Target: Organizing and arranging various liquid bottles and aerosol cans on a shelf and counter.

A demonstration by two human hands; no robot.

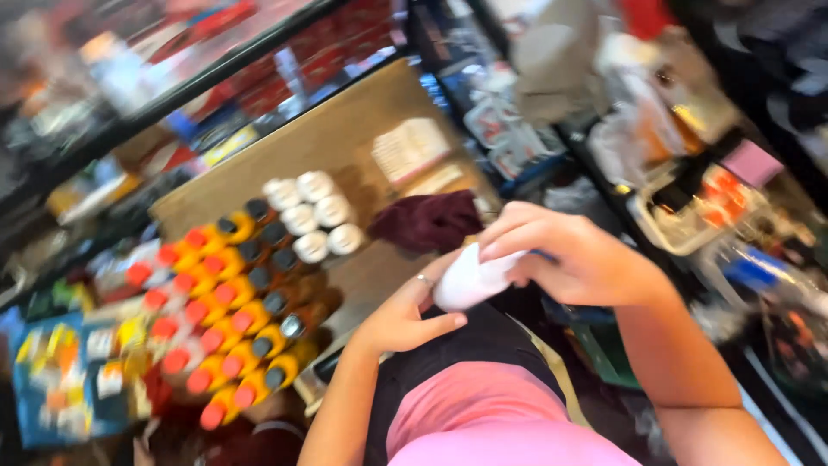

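Both hands, left hand [405, 315] and right hand [569, 255], close around a small white bottle [470, 278]; it looks light, smooth, maybe slippery, best gripped round its body

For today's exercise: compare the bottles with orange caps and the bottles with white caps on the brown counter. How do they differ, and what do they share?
The orange-capped bottles are many, in long rows; the white-capped bottles are a small cluster of about six. The orange-capped bottles have yellow-orange bodies and smaller caps; the white-capped bottles show broader white tops. The orange-capped ones sit at the counter's near left end, the white-capped ones farther along. Both groups stand upright, untouched by either hand.
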